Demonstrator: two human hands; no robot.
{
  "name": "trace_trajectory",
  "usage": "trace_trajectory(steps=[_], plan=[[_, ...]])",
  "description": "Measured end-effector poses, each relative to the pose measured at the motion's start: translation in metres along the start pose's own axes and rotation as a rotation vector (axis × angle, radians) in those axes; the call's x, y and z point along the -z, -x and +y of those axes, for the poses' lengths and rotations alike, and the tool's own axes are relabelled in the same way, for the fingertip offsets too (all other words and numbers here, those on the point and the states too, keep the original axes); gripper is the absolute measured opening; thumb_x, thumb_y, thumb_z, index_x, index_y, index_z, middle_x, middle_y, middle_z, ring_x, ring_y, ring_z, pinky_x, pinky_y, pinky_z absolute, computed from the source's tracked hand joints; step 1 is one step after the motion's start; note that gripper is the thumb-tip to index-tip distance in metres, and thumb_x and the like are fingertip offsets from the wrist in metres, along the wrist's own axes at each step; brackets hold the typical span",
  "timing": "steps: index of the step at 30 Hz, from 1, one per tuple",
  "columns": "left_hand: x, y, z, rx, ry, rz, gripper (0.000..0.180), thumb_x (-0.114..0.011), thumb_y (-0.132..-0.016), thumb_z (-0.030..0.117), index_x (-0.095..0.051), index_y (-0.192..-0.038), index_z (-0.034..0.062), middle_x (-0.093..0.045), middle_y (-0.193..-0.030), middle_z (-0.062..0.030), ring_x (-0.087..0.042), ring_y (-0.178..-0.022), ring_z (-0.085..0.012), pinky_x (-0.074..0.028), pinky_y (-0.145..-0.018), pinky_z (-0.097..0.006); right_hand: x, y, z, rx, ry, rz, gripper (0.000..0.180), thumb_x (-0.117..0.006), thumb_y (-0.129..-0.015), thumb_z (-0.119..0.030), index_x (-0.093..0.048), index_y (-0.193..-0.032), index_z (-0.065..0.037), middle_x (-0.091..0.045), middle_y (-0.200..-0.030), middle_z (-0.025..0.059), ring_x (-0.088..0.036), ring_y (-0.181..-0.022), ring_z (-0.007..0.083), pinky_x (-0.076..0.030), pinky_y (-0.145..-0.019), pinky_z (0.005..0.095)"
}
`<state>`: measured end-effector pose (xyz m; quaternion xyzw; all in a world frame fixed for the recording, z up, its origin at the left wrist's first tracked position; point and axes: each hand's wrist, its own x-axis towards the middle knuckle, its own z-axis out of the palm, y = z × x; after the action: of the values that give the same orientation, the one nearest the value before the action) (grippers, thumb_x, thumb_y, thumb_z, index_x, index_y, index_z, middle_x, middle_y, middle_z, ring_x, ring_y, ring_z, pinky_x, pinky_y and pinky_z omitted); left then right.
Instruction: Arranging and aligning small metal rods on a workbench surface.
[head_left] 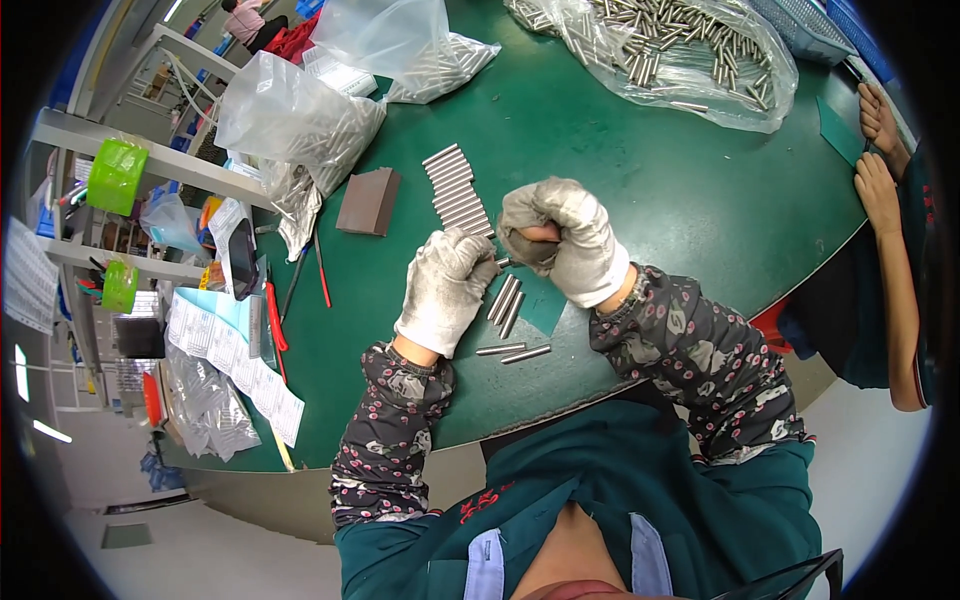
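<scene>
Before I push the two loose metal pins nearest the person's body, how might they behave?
The two metal pins look cylindrical, so they'd likely roll on the green table. Their smooth shine suggests slipperiness, and being metal, they're probably stiff.

Bagged metal pins (648, 45) and a workbench (680, 205) show a workshop.

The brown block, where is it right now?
In the head view, the brown block lies on the green table, just left of the row of metal pins.
</scene>
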<state>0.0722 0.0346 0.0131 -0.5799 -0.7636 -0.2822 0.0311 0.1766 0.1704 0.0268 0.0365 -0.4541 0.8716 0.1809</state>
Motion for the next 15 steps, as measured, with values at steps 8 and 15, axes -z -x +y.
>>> trace_trajectory(steps=[8,15], plan=[[-0.002,-0.003,-0.001,0.002,0.074,-0.009,0.02,-0.068,-0.066,0.008,-0.06,-0.084,0.0086,-0.057,-0.077,-0.0064,-0.055,-0.077,-0.0279,-0.045,-0.066,-0.038,-0.015,-0.008,0.003,0.06,0.138,0.032,0.041,-0.051,-0.083,-0.038,-0.045,-0.059,-0.005,-0.034,-0.055,-0.0039,-0.03,-0.047,0.0063,-0.024,-0.045,0.0227],[0.003,0.0,0.001,0.034,-0.033,-0.063,0.017,-0.067,-0.067,0.01,-0.061,-0.083,0.0085,-0.058,-0.079,-0.0054,-0.055,-0.077,-0.0267,-0.045,-0.067,-0.037,-0.005,-0.003,0.002,-0.02,0.023,0.098,0.047,-0.047,-0.082,-0.046,-0.04,-0.056,-0.008,-0.032,-0.05,-0.0031,-0.028,-0.046,0.0062,-0.021,-0.041,0.0224]])
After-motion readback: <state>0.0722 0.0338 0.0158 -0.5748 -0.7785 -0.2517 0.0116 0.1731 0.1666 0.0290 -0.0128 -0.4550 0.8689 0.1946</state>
